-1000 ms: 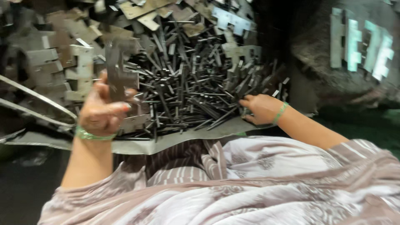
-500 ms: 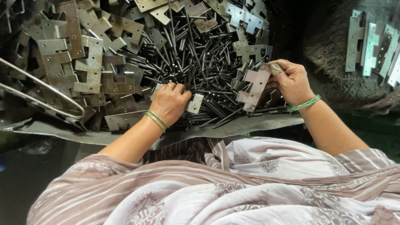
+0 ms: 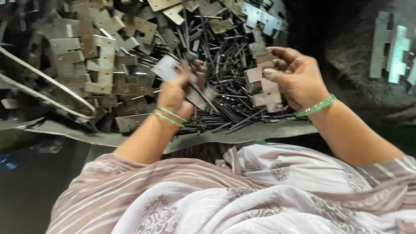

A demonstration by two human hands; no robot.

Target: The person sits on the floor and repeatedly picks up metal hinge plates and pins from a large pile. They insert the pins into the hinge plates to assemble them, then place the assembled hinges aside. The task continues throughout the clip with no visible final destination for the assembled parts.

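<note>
In the head view, which is the only one, the left hand (image 3: 175,93) is seen in the middle of the frame, closed around a flat metal hinge plate (image 3: 167,67) together with some thin pieces that cannot be told clearly because of blur. The plate is held just above the fingers, tilted, with its long axis running from the upper left to the lower right.

The right hand (image 3: 299,78) is seen right of centre, closed on a stack of hinge plates (image 3: 264,86), which is pinched between the thumb and the fingers. The long axis of the stack runs nearly up and down in the frame. The two hands are near each other but apart, and the stack lies to the right of the left hand.

Between and behind both hands a heap of dark metal pins (image 3: 225,56) is spread on the table (image 3: 242,132). A pile of loose hinge plates (image 3: 99,60) fills the upper left, nearer to the left hand.
</note>
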